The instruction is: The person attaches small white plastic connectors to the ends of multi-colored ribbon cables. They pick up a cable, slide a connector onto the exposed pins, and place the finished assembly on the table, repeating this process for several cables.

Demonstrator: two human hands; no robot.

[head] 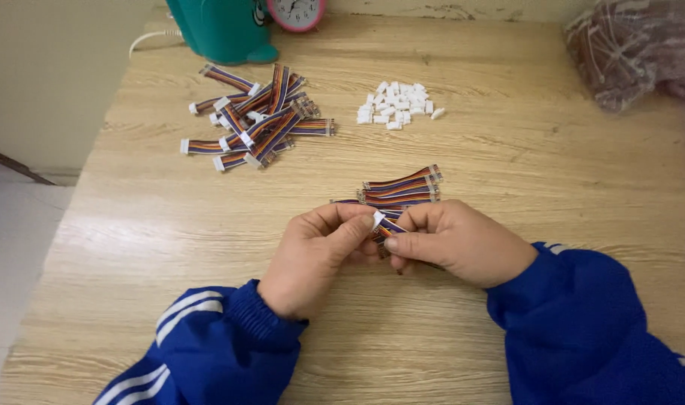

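Observation:
My left hand [320, 251] and my right hand [455, 240] meet over the middle of the wooden table [507, 150]. Between their fingertips they pinch a short multicoloured ribbon cable [388, 227] with a small white connector [378, 219] at its end. The left thumb and forefinger press on the connector, and the right hand grips the cable. Just beyond the hands lies a small stack of bare ribbon cables [401, 189]. Both arms wear blue sleeves with white stripes.
A pile of ribbon cables with white connectors [256, 120] lies at the far left. A heap of loose white connectors [397, 103] sits at the far middle. A teal container [222, 30], a pink clock [296, 11] and a clear plastic bag [631, 52] stand along the back.

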